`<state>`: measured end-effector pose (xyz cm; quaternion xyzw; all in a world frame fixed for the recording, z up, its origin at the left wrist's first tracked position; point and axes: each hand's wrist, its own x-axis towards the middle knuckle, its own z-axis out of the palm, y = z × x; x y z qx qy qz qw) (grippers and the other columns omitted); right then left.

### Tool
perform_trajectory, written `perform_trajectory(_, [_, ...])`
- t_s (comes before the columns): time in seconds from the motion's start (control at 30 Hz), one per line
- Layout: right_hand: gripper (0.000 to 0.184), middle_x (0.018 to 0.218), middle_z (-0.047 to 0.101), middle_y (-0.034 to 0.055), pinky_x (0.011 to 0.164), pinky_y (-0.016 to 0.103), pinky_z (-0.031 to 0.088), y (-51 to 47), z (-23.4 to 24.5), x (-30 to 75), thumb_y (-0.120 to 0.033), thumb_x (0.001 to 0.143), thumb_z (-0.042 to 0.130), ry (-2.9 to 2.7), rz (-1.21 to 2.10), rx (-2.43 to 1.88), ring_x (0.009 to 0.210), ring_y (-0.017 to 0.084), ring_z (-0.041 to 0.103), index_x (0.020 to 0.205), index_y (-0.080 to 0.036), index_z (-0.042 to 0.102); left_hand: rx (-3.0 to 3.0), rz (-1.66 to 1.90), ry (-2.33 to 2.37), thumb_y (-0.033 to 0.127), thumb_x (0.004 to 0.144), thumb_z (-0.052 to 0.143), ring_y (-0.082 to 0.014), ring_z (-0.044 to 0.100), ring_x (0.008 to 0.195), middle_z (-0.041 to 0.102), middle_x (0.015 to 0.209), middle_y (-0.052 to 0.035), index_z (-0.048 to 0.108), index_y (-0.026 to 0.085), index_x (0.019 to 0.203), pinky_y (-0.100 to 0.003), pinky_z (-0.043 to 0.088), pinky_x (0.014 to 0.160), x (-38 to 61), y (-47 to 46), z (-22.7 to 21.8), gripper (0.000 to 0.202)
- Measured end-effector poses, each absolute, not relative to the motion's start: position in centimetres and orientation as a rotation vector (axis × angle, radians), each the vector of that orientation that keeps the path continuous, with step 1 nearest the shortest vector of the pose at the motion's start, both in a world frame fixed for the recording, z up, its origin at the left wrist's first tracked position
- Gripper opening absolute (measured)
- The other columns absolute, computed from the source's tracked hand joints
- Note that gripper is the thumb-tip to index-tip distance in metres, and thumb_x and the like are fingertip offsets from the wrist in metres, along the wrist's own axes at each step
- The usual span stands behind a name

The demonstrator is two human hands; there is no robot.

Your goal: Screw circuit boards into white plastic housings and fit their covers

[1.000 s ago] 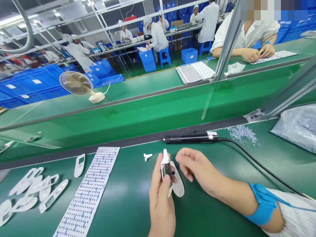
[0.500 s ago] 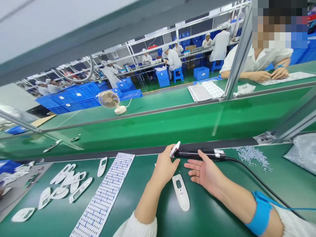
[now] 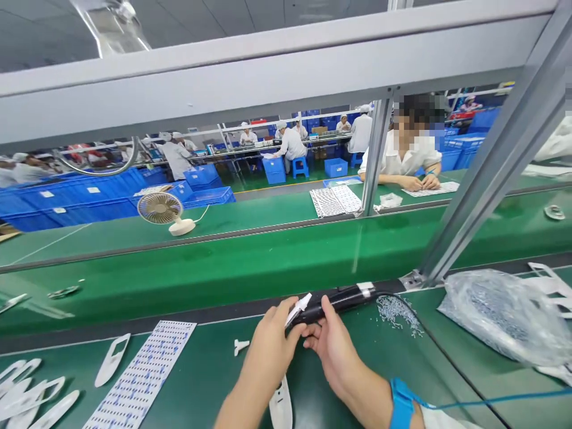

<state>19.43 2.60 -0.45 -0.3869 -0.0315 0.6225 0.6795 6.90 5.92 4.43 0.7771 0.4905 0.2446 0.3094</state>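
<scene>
My left hand (image 3: 272,342) is closed around a small white plastic part (image 3: 300,307) with a narrow tip pointing up and to the right. Close beside it, my right hand (image 3: 333,342) has its thumb raised apart from half-curled fingers, and nothing shows in its grasp. Behind both hands lies a black electric screwdriver (image 3: 346,298) with a cable leading right. A white plastic shell (image 3: 281,405) rests on the green bench below my left hand, partly covered by it. A small white Y-shaped piece (image 3: 240,346) sits just left of that hand.
Several white shells (image 3: 33,396) and a patterned white sheet (image 3: 145,372) lie at left. Small screws (image 3: 397,314) are heaped by the cable, near a clear bag (image 3: 500,316). A metal post (image 3: 487,155) rises at right. Across the belt sits a co-worker (image 3: 409,152) near a fan (image 3: 163,210).
The view has turned right and up, bringing the bag fully into sight. My right hand has moved in close to my left, which still holds the white part.
</scene>
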Motion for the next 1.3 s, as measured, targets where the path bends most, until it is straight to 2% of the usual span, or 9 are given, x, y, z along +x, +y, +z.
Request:
perform_trajectory(0.03, [0.046, 0.076, 0.067, 0.0046, 0.052, 0.026, 0.047, 2.6, -0.1, 20.2, -0.058, 0.087, 0.071, -0.145, 1.260, -0.926, 0.059, 0.016, 0.060, 0.096, -0.013, 0.065, 1.892, 0.801, 1.287, 0.029, 0.090, 0.064, -0.0282, 0.065, 0.105, 0.070, 0.119, -0.0103, 0.062, 0.025, 0.128, -0.041, 0.049, 0.093, 7.5, 4.6, 4.1, 0.038])
perform_trajectory(0.1, [0.037, 0.082, 0.069, 0.0059, 0.060, 0.028, 0.050, 2.5, 1.3, 22.4, -0.051, 0.085, 0.073, -0.322, 0.946, -1.029, 0.070, 0.018, 0.062, 0.088, -0.016, 0.064, 1.467, 1.029, 1.227, 0.039, 0.091, 0.066, -0.0203, 0.065, 0.083, 0.072, 0.114, -0.0083, 0.061, 0.025, 0.123, -0.033, 0.052, 0.075, 8.9, 2.2, 2.9, 0.036])
perform_trajectory(0.2, [0.015, 0.079, 0.065, 0.0002, 0.078, 0.033, 0.054, 1.5, 4.6, 25.8, -0.030, 0.086, 0.068, -0.608, 0.547, -0.919, 0.078, 0.018, 0.063, 0.080, -0.021, 0.058, 0.989, 1.037, 1.064, 0.038, 0.085, 0.071, -0.0094, 0.047, 0.053, 0.071, 0.089, -0.0041, 0.063, 0.021, 0.103, -0.023, 0.037, 0.048, 10.9, -0.5, 0.8, 0.026])
perform_trajectory(0.27, [0.014, 0.079, 0.066, -0.0020, 0.078, 0.041, 0.056, 0.7, 7.0, 26.9, -0.020, 0.083, 0.066, -0.739, 0.497, -0.787, 0.076, 0.021, 0.066, 0.091, -0.024, 0.056, 0.896, 0.933, 0.964, 0.034, 0.082, 0.072, -0.0072, 0.044, 0.049, 0.067, 0.080, -0.0016, 0.062, 0.019, 0.093, -0.020, 0.032, 0.044, 11.6, -1.4, -0.3, 0.021])
perform_trajectory(0.33, [0.026, 0.077, 0.066, -0.0029, 0.072, 0.041, 0.056, -0.2, 8.7, 26.9, -0.014, 0.082, 0.064, -0.845, 0.487, -0.761, 0.069, 0.021, 0.065, 0.103, -0.026, 0.055, 0.873, 0.848, 0.902, 0.035, 0.082, 0.071, -0.0068, 0.047, 0.048, 0.067, 0.083, -0.0017, 0.060, 0.019, 0.093, -0.019, 0.031, 0.041, 11.9, -1.7, -1.0, 0.022])
perform_trajectory(0.5, [0.017, 0.069, 0.060, -0.0033, 0.059, 0.033, 0.052, -1.3, 8.7, 24.8, -0.011, 0.087, 0.062, -1.034, 0.686, -0.802, 0.061, 0.017, 0.062, 0.097, -0.024, 0.058, 0.844, 0.769, 0.782, 0.046, 0.091, 0.063, -0.0089, 0.060, 0.050, 0.069, 0.107, -0.0068, 0.055, 0.020, 0.116, -0.020, 0.037, 0.040, 11.8, -1.9, -1.1, 0.037])
perform_trajectory(0.6, [0.015, 0.070, 0.059, -0.0034, 0.057, 0.031, 0.050, -1.2, 7.7, 24.4, -0.011, 0.089, 0.061, -1.057, 0.746, -0.870, 0.061, 0.016, 0.061, 0.095, -0.024, 0.058, 0.811, 0.740, 0.776, 0.052, 0.096, 0.055, -0.0101, 0.063, 0.051, 0.070, 0.107, -0.0080, 0.053, 0.020, 0.122, -0.021, 0.041, 0.043, 11.9, -1.9, -0.8, 0.042])
perform_trajectory(0.97, [0.016, 0.068, 0.058, -0.0032, 0.059, 0.035, 0.052, -0.8, 7.2, 24.3, -0.011, 0.085, 0.061, -1.068, 0.718, -0.938, 0.059, 0.017, 0.060, 0.091, -0.025, 0.057, 0.749, 0.721, 0.762, 0.056, 0.099, 0.049, -0.0119, 0.067, 0.053, 0.072, 0.100, -0.0057, 0.053, 0.020, 0.117, -0.021, 0.048, 0.047, 12.0, -2.0, -1.0, 0.041])
perform_trajectory(1.3, [0.020, 0.070, 0.057, -0.0037, 0.059, 0.035, 0.053, -1.2, 6.5, 23.6, -0.010, 0.085, 0.062, -1.128, 0.677, -0.937, 0.060, 0.017, 0.061, 0.094, -0.025, 0.054, 0.686, 0.714, 0.769, 0.057, 0.096, 0.053, -0.0144, 0.070, 0.056, 0.073, 0.093, -0.0040, 0.052, 0.021, 0.111, -0.022, 0.051, 0.050, 12.2, -1.9, -0.8, 0.040])
